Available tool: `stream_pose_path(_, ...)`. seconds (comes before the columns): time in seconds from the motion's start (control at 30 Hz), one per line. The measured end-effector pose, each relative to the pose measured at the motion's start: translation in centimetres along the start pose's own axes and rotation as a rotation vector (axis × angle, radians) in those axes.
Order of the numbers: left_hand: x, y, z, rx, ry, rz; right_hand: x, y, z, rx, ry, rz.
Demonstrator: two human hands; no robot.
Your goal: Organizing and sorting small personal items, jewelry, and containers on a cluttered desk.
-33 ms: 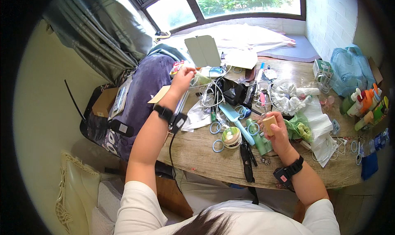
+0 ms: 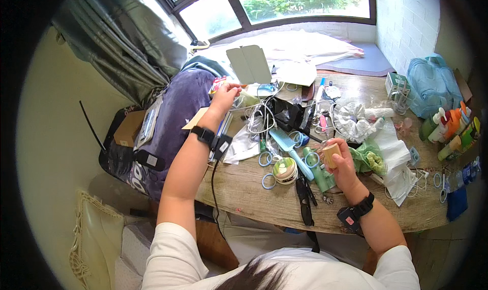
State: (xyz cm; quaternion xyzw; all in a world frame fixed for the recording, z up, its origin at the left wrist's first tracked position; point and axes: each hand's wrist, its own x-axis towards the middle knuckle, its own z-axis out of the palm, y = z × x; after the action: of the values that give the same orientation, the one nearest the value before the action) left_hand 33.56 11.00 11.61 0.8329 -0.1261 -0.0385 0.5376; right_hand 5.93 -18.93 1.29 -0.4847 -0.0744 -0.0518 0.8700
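On our far left, a purple cushion (image 2: 175, 112) lies to the left of our left fingers. A red-and-yellow packet (image 2: 219, 80) shows just behind our left hand (image 2: 222, 98), whose fingers bunch toward the thumb; we cannot tell whether they pinch anything. Just beyond those fingers and to their right stands a pale folded card (image 2: 249, 64). Farther right of them, on the wooden surface (image 2: 246, 191), we see tangled white cables (image 2: 260, 118), then a black plastic bag (image 2: 282, 109).

Left of our right fingers, and nearer us, sits a round tub (image 2: 284, 172); a light-blue comb (image 2: 285, 141) slants between the two hands. A green bottle (image 2: 320, 177) lies just beside our right fingers, on their left. Our right hand (image 2: 346, 169) has its fingers closed around a tan cylinder (image 2: 331, 155), held tilted above the clutter.

Beyond those fingers, to the right, rests a white scrunchie (image 2: 351, 121); a yellow-green scrunchie (image 2: 376, 163) lies right of them. Well apart, farther right, are a light-blue bag (image 2: 432, 89) and several pump bottles (image 2: 439, 132).
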Motion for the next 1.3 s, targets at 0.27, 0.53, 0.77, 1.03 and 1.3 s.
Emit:
stream_pose_path(0.27,4.9,-3.3,2.8,-0.092,0.042,-0.597,-0.1,0.4,-0.5,-0.045,-0.058,-0.030)
stream_pose_path(0.53,4.8,-4.8,4.2,-0.144,0.027,-0.576,-0.1,-0.1,-0.3,-0.085,-0.078,-0.017)
stream_pose_path(0.77,4.7,-5.7,4.2,-0.218,0.080,-0.584,-0.1,-0.4,-0.3,-0.117,-0.077,-0.008)
stream_pose_path(1.03,3.4,-6.7,3.4,-0.148,0.142,-0.337,0.0,0.2,-0.2,-0.114,-0.098,-0.038)
stream_pose_path(1.3,1.4,-4.4,2.0,-0.213,0.370,-0.034,-0.1,0.0,-0.3,-0.127,-0.081,-0.021)
